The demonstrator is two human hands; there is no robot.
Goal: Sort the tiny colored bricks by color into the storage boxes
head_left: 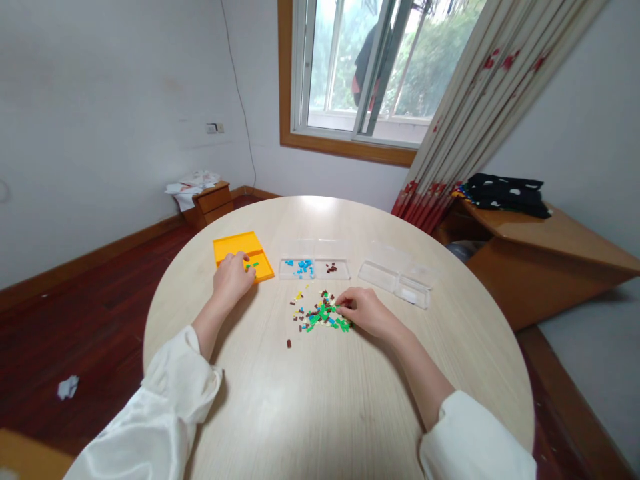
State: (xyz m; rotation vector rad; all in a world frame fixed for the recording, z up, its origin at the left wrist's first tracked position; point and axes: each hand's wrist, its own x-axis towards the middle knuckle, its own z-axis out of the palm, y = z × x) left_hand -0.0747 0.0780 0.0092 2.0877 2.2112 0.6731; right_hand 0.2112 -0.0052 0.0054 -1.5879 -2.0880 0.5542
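Observation:
On the round table, a pile of small green, brown, blue, yellow and cream bricks (323, 315) lies near the middle. My right hand (369, 312) is at the pile's right edge, fingers bent together at the bricks; what they pinch is too small to make out. My left hand (233, 277) is over the yellow tray (235, 243), its fingers curled beside a few green pieces (253, 265); whether it holds a piece cannot be seen. Behind the pile stands a clear box with blue pieces (303, 268) on its left side and brown pieces (331, 268) on its right.
Another clear box (395, 283) stands at the right with its lid open. A single brown brick (289, 344) lies in front of the pile. Beyond the round table (280, 413) are a small cabinet (215, 202) with papers and a wooden table (565, 247) with dark cloth.

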